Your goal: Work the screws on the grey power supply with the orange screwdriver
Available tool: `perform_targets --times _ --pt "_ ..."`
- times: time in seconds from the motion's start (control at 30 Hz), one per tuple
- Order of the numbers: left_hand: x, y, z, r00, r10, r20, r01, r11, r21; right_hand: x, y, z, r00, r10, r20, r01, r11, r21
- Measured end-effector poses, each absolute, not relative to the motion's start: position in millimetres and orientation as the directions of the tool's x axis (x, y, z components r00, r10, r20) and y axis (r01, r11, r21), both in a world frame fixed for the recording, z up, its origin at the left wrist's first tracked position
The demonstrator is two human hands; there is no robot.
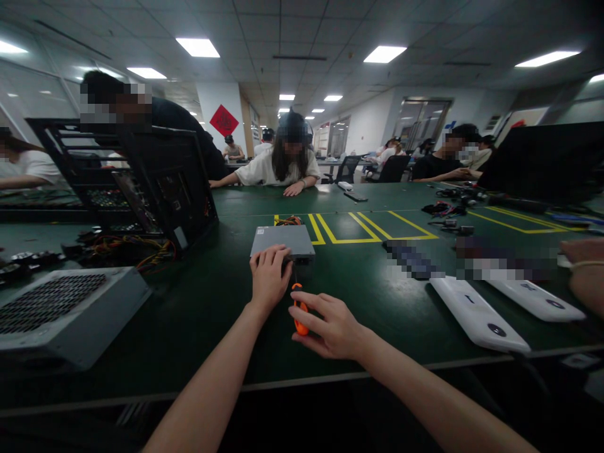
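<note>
A grey computer power supply [282, 240] lies on the green table in front of me, with a bundle of wires behind it. My left hand [270, 272] grips its near left edge, fingers bent over the top. Between the fingers of my right hand [325, 322] is an orange and black screwdriver [301, 319]. Its shaft points away from me, toward the near side of the power supply. Whether the tip touches a screw is too small to tell.
On the left are a larger power supply [70, 308] and an open black computer case [155, 182]. White handheld devices [479, 318] lie at right, near another person's hand [585, 270]. Loose cables [453, 204] sit farther back. Opposite, a person [285, 163] leans on the table.
</note>
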State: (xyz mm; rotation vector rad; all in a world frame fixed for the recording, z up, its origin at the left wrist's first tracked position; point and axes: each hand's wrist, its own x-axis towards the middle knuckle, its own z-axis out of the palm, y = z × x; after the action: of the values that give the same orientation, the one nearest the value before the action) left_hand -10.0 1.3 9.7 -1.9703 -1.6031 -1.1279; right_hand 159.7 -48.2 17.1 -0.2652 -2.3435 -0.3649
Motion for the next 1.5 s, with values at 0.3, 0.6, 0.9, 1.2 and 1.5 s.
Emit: perform_targets --times 0.3,0.6,0.9,1.2,1.5 --pt "-10.5 2.6 8.5 0.033 0.637 0.770 0.937 -0.288 0.198 158.3 -48.0 15.6 -0.716 0.121 0.687 0.262 0.959 0.104" --pt "-10.0 1.6 9.3 0.032 0.639 0.769 0.938 -0.286 0.199 158.1 -45.3 11.7 -0.622 0.130 0.772 0.281 0.957 0.066" --pt "-10.4 1.8 9.1 0.033 0.643 0.765 0.936 -0.288 0.201 158.4 -47.0 13.9 -0.677 0.090 0.730 0.292 0.944 0.154" --pt "-10.2 1.7 9.1 0.034 0.637 0.770 0.935 -0.293 0.202 159.3 -46.8 16.9 -0.702 0.072 0.708 0.274 0.946 0.175" --pt "-9.5 1.5 9.3 0.027 0.638 0.770 0.936 -0.287 0.205 157.9 -46.5 13.7 -0.643 0.123 0.756 0.299 0.949 0.100"
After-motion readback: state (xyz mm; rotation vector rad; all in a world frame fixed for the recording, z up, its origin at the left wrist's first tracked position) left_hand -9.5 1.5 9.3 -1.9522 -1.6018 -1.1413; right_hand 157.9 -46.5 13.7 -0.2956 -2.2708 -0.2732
